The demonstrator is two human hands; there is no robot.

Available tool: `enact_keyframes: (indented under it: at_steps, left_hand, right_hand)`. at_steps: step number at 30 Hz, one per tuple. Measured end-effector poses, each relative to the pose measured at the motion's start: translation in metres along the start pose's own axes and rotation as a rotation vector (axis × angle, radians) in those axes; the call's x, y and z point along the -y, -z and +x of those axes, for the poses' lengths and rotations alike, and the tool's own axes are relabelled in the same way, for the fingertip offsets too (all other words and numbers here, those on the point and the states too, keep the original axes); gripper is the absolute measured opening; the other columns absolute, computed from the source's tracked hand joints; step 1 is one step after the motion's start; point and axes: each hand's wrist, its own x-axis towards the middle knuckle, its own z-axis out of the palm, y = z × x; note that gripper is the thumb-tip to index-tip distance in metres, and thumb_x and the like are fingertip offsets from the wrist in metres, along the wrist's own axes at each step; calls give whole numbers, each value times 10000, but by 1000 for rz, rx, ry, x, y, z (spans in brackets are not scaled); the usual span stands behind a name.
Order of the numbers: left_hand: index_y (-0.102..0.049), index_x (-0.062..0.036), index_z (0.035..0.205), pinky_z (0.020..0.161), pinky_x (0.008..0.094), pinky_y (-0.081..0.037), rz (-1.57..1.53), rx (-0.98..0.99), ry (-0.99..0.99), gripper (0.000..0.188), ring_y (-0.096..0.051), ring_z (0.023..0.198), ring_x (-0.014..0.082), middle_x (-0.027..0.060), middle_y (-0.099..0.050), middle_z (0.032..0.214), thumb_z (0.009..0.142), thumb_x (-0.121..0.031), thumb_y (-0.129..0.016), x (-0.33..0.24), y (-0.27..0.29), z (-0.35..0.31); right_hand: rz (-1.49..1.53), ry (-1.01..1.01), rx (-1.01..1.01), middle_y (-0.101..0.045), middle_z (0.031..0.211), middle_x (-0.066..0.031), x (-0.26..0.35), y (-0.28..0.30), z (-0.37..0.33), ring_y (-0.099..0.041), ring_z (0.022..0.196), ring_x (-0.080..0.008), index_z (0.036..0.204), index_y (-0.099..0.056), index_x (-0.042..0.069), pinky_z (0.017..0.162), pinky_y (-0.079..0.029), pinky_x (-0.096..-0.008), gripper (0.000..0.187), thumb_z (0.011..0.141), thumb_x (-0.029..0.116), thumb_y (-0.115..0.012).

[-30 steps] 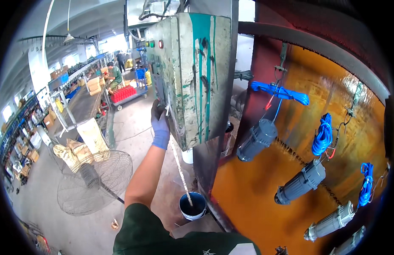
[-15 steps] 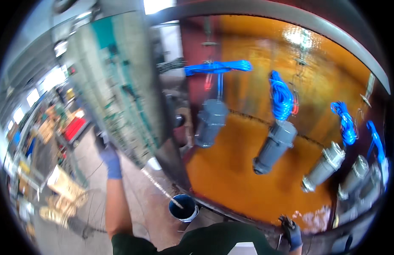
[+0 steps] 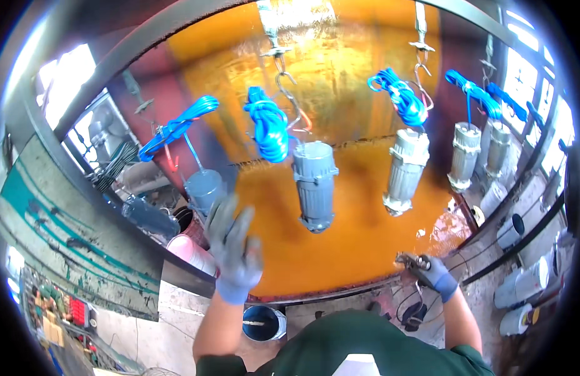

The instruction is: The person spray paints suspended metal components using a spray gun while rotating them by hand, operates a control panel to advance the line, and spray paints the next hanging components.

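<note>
While the gloved left hand (image 3: 232, 241) is spread before the leftmost gray motor (image 3: 203, 187), contact unclear, the gloved right hand (image 3: 435, 276) grips a spray gun (image 3: 413, 262) at near right. Other motors (image 3: 315, 185) with blue cords (image 3: 268, 128) hang from middle to right; bucket (image 3: 280, 324) sits near, left of middle.

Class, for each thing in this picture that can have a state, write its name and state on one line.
Left hand: gloved, open, fingers spread
Right hand: gloved, closed around a dark tool
Left motor: hanging, partly hidden by the left hand
Middle motor: hanging
Middle blue cable: bundled
Bucket: uncovered, stick inside
Metal box: streaked with green
</note>
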Motion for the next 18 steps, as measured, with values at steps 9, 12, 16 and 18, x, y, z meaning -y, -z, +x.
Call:
enact_keyframes:
  at_steps: [9, 12, 16, 18]
  left_hand:
    - [-680, -103, 1376, 1200, 595, -348, 297, 255, -219, 493, -512, 1396, 407, 113, -632, 1435, 913, -265, -726, 39, -87, 102]
    - [-694, -90, 1313, 1123, 542, -427, 257, 228, -187, 433, -578, 1314, 397, 140, -662, 1342, 907, -226, -751, 58, -83, 104]
    - [-688, -77, 1296, 1021, 514, -491, 294, 192, -54, 410, -621, 1214, 398, 166, -676, 1270, 932, -259, -744, 86, -79, 113]
    - [-666, -107, 1382, 1029, 520, -491, 360, 191, -46, 471, -614, 1245, 404, 180, -671, 1331, 974, -334, -721, 109, -85, 123]
  right_hand:
    - [-47, 294, 119, -777, 895, -111, 162, 105, -1, -755, 838, -191, 1074, -721, 17, 781, -578, -348, 206, 979, 195, -765]
    - [-28, 314, 139, -771, 927, -81, 197, 135, 4, -735, 814, -139, 1115, -685, 5, 753, -582, -317, 183, 979, 117, -738]
    - [-80, 341, 177, -725, 898, -35, 253, 168, 14, -657, 712, -72, 1138, -692, 19, 628, -547, -255, 196, 971, 111, -736]
    - [-2, 438, 210, -727, 911, -31, 279, 176, 18, -656, 692, -86, 1239, -696, 14, 602, -556, -273, 287, 976, 126, -731]
